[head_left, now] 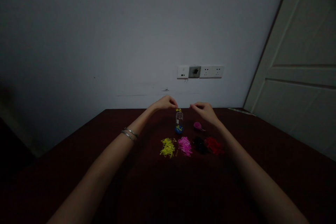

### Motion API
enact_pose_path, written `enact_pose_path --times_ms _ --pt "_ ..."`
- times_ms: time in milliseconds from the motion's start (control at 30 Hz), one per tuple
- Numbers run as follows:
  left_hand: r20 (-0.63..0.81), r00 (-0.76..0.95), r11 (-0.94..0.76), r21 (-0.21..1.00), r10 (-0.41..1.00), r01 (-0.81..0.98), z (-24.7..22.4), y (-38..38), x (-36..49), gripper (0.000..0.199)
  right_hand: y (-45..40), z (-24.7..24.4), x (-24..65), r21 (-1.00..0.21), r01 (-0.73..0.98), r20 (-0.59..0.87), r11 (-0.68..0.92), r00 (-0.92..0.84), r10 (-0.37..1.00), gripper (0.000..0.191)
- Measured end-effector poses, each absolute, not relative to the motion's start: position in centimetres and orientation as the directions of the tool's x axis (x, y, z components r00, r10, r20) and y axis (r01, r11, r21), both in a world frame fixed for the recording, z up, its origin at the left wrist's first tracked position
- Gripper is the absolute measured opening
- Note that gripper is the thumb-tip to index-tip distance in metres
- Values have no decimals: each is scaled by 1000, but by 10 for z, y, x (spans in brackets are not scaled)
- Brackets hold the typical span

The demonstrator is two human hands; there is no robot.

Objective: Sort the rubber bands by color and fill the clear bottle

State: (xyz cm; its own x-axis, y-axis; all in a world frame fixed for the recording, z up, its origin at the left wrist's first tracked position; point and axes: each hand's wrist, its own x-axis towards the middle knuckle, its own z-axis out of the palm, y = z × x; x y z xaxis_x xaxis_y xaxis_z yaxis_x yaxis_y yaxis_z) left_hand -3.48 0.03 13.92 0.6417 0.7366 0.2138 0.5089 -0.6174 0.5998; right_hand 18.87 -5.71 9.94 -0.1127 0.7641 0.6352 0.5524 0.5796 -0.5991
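Observation:
My left hand (167, 102) is closed in a pinch just above a small clear glass jar (179, 116). At its fingertips, over the jar's mouth, is a small bunch of yellow rubber bands (179, 110). The jar stands upright, with blue and some yellow pieces at its bottom. To the right of the jar, my right hand (206, 110) is raised with its fingers drawn together; I cannot make out anything in them. Nearer to me lie piles of yellow bands (167, 147), pink bands (185, 146), black bands (200, 145) and red bands (214, 146).
A small pink scoop (197, 125) lies right of the jar, below my right hand. The dark red table (157, 189) meets a wall (131, 42) with sockets (211, 71). A pale door (301, 59) stands at the right. The light is dim.

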Motion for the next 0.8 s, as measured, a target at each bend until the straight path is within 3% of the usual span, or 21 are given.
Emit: enact_pose_path --times_ms 433,800 --pt "131 668 -637 478 732 604 143 1 -19 16 -56 99 187 -592 562 636 579 -117 763 36" --pt "117 694 -629 550 710 550 140 5 -19 19 -53 95 188 -588 559 633 585 -132 763 37"
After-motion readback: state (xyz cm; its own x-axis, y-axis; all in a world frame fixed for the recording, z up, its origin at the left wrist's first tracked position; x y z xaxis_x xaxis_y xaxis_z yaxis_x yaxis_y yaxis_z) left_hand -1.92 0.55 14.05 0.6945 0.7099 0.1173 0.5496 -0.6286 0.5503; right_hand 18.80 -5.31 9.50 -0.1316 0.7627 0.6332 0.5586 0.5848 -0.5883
